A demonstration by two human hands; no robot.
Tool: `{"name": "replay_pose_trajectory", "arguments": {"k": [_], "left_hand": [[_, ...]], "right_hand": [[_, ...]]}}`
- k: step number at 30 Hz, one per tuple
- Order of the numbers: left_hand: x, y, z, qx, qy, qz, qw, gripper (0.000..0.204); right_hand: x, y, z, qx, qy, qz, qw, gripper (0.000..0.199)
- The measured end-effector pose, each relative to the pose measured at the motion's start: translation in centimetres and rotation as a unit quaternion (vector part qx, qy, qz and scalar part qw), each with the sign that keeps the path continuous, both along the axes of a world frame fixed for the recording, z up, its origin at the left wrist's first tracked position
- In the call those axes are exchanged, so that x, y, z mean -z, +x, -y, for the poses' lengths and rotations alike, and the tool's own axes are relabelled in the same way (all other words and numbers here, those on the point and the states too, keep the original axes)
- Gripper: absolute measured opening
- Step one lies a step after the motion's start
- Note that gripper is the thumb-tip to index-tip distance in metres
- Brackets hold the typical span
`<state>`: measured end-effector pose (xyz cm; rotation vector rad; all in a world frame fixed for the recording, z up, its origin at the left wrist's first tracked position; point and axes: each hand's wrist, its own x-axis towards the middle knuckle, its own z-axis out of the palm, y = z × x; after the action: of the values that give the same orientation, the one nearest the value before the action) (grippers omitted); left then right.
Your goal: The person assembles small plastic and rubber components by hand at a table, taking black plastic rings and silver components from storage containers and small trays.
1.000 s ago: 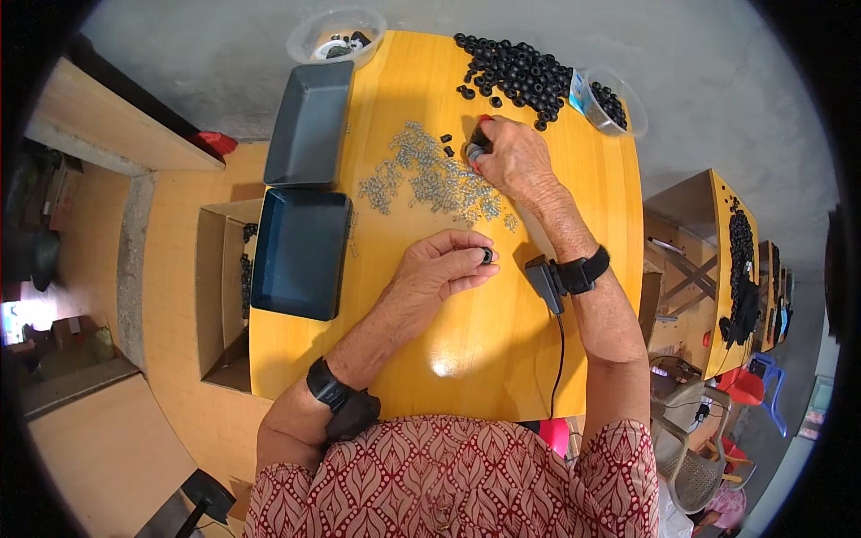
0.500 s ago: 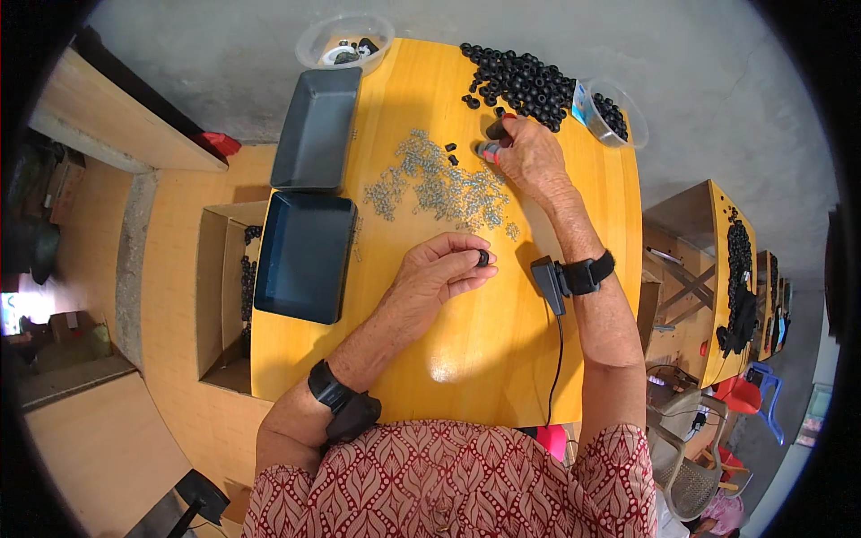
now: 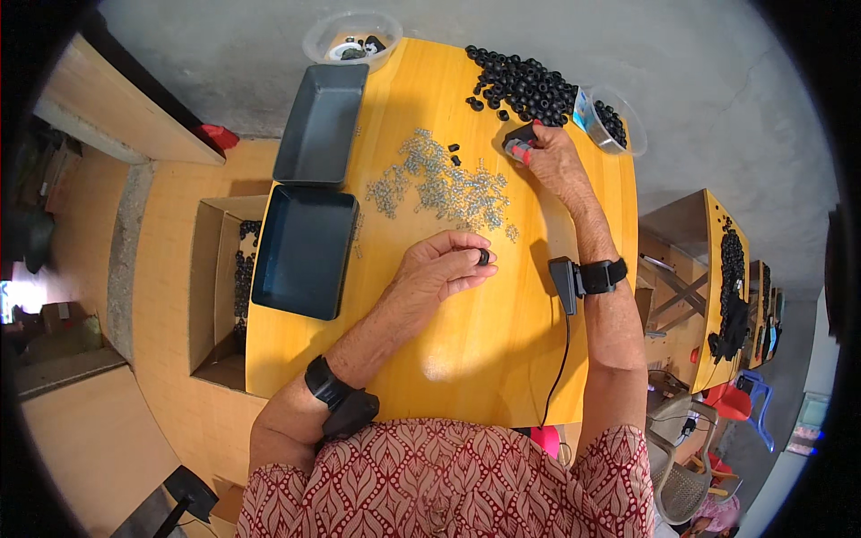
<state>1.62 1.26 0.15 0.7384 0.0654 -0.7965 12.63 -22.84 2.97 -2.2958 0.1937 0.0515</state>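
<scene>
Between the thumb and fingers of my left hand (image 3: pixel 441 266) is a small round black plastic part (image 3: pixel 483 256), held over the middle of the yellow table (image 3: pixel 448 359). My right hand (image 3: pixel 558 161) is closed around a small black, grey and red hand tool (image 3: pixel 518 146) near the far right; its exact kind is not clear. Small shiny metal pieces (image 3: pixel 439 179) lie scattered between and beyond my hands. Two little black pieces (image 3: pixel 455 154) rest beside them. Just beyond my right hand spreads a pile of round black parts (image 3: pixel 525 85).
A grey tray (image 3: pixel 320 125) and a dark blue tray (image 3: pixel 303 255) stand along the left edge. Clear plastic tubs sit at the far left (image 3: pixel 352 38) and far right (image 3: pixel 619 125). A cardboard box (image 3: pixel 211 296) is left of the table. A cable (image 3: pixel 562 368) hangs from my right wrist device.
My right hand has shifted slightly right with the tool, away from the metal pieces, and the tool has turned. My left hand stays in place with the round black part.
</scene>
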Motion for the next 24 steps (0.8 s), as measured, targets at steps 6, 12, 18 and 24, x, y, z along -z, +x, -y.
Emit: {"name": "replay_pose_trajectory", "arguments": {"k": [6,12,18,24], "left_hand": [[0.3,0.0,0.1,-0.005,-0.011,0.007,1.000,0.019],[0.1,0.0,0.2,-0.004,-0.002,0.001,1.000,0.019],[0.0,-0.1,0.2,-0.007,-0.014,0.001,1.000,0.021],[0.0,0.4,-0.1,-0.034,-0.044,-0.003,0.998,0.021]], "right_hand": [[-2.8,-0.6,-4.9,-0.024,-0.225,-0.021,0.974,0.031],[-2.0,0.0,-5.8,-0.054,-0.281,-0.002,0.958,0.033],[-0.8,-0.9,-3.2,0.032,0.008,0.053,0.998,0.021],[-1.3,-7.1,-4.7,0.057,0.202,0.085,0.974,0.005]]}}
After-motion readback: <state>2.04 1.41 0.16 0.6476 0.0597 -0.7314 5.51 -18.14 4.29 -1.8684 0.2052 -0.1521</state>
